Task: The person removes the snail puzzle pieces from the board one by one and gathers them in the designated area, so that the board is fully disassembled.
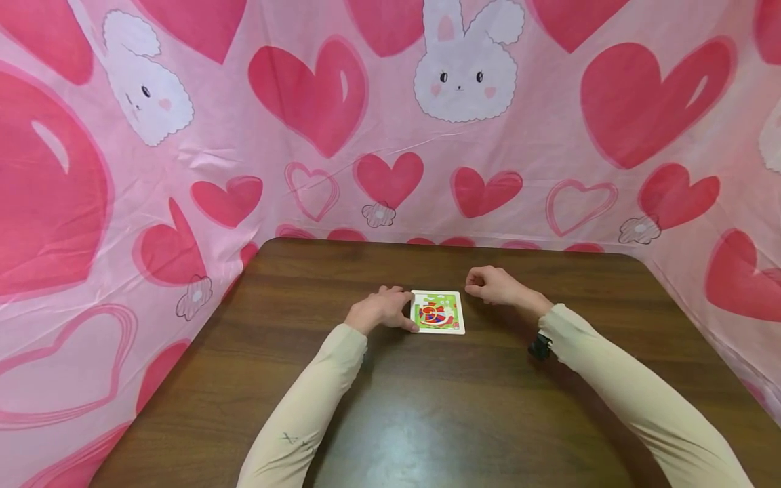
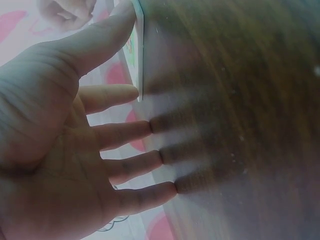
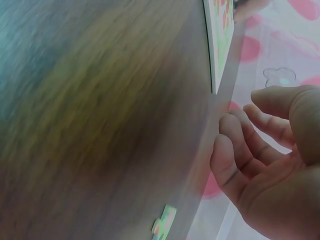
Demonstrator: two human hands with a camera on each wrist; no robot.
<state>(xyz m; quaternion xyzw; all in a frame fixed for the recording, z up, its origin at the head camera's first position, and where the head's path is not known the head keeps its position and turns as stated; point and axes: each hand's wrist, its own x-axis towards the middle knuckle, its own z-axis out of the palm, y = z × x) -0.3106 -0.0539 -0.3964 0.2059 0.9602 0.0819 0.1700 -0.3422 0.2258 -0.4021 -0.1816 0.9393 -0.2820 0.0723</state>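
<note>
A square picture puzzle board (image 1: 438, 312) with a white frame and a colourful snail picture lies flat on the table. My left hand (image 1: 381, 309) rests at its left side, fingers spread and mostly straight. In the left wrist view the thumb touches the board's edge (image 2: 140, 60) and the index fingertip is at its corner; the other fingertips meet the tabletop. Just right of the board, apart from it, my right hand (image 1: 497, 285) hovers with loosely curled fingers (image 3: 230, 137) and nothing between them. A small green and pink puzzle piece (image 3: 165, 223) shows low in the right wrist view.
The dark wooden table (image 1: 415, 420) has rounded far corners. A pink cloth (image 1: 390, 135) with hearts and rabbits hangs behind it and along both sides. A black device (image 1: 539, 346) is on the right wrist.
</note>
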